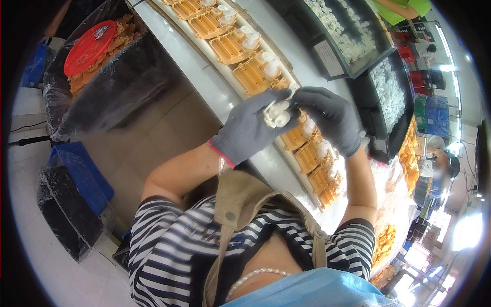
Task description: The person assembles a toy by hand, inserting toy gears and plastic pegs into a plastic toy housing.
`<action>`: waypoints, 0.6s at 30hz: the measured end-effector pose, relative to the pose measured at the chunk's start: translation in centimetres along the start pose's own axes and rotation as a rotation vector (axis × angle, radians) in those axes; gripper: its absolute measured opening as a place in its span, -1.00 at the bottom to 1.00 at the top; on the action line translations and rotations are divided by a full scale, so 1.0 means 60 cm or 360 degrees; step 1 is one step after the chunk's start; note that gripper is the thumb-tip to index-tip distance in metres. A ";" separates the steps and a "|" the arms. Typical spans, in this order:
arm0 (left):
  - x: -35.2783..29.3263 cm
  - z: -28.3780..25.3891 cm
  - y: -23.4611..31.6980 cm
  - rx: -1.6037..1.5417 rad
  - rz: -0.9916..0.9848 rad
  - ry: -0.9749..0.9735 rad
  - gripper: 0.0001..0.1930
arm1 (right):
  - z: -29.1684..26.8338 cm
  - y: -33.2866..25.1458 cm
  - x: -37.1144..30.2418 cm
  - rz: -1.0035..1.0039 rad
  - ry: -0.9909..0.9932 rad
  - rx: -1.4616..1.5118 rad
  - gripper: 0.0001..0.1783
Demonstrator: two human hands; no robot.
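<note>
Both hands wear grey gloves and meet above a row of orange plastic housings [252, 75]. My left hand [240, 130], with a red cuff, is closed around a small bunch of white round plastic parts [277, 114]. Close beside it, my right hand [330, 120] has its fingers curled, tips toward the white parts; what they pinch, if anything, is hidden. The housings stand in a long line on a pale strip, running from the upper left to the lower right. White translucent pieces [269, 65] sit at their right ends.
Black bins [327, 62] of white parts stand to the right of the row. At left, a plastic-lined black bin [117, 82] holds orange pieces and a red lid [90, 47]. A blue crate [84, 171] is below it. People work at the far right.
</note>
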State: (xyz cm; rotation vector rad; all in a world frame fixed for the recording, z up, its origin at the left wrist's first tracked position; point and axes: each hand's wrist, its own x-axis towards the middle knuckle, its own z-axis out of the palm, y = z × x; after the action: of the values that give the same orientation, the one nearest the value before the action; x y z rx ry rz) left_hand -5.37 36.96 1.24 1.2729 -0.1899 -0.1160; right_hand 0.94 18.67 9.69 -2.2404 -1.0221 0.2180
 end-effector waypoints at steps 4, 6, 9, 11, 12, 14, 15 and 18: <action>-0.011 0.008 0.000 0.0199 0.0120 0.0018 -0.62 | 0.007 -0.005 -0.014 0.0044 0.0166 -0.0262 -0.68; -0.012 0.009 0.004 0.0319 0.0148 -0.0009 -0.62 | 0.013 -0.006 -0.017 0.0109 0.0144 -0.0219 -0.69; -0.013 0.007 0.021 0.0558 0.0156 -0.0054 -0.61 | 0.013 -0.005 -0.015 0.0175 0.0064 -0.0233 -0.71; -0.013 0.006 0.020 0.0674 0.0134 -0.0074 -0.59 | 0.011 -0.001 -0.013 0.0178 0.0004 -0.0291 -0.71; -0.014 0.007 0.013 0.0608 0.0101 -0.0077 -0.58 | 0.009 0.002 -0.011 0.0243 -0.0073 -0.0299 -0.69; -0.014 0.007 0.008 0.0538 0.0062 -0.0075 -0.57 | 0.006 0.004 -0.008 0.0309 -0.0160 -0.0306 -0.67; -0.016 0.006 0.008 0.0542 0.0051 -0.0069 -0.56 | 0.003 0.002 -0.005 0.0284 -0.0206 -0.0370 -0.67; -0.015 0.004 0.009 0.0542 0.0048 -0.0070 -0.56 | -0.003 0.002 0.002 0.0311 -0.0296 -0.0420 -0.66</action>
State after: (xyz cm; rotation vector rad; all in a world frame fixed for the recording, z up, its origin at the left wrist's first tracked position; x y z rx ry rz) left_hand -6.30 37.06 1.75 1.6070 -0.2747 -0.0877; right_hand 1.17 18.58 9.75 -2.6028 -0.9729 0.4034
